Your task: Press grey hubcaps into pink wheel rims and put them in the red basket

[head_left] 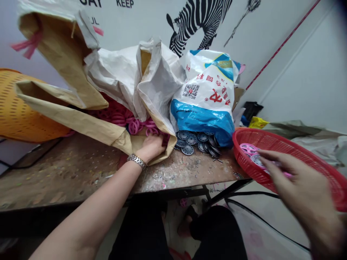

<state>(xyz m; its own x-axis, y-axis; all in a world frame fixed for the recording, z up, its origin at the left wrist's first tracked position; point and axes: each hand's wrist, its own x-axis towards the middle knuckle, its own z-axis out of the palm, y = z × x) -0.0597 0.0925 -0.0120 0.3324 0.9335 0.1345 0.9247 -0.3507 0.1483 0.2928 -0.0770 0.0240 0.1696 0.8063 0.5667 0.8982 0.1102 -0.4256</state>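
Note:
My left hand [153, 146] reaches into the mouth of an open paper-lined sack [108, 135] among pink plastic rings [134, 126]; its fingertips are hidden there. On the right, my right hand [292, 177] is over a red mesh basket [287, 144], thumb and fingers close together at pink and grey wheel-like pieces [249, 148] inside it. Whether something is pinched between those fingers is hard to make out. Grey discs [187, 149] spill onto the table from beneath a white and blue printed bag [202, 97].
An orange perforated basket [24, 104] lies at the far left of the worn wooden table [67, 173]. Another white sack [116, 68] leans against the wall. A black cable [260, 213] and a pink piece [183, 202] are below the table edge.

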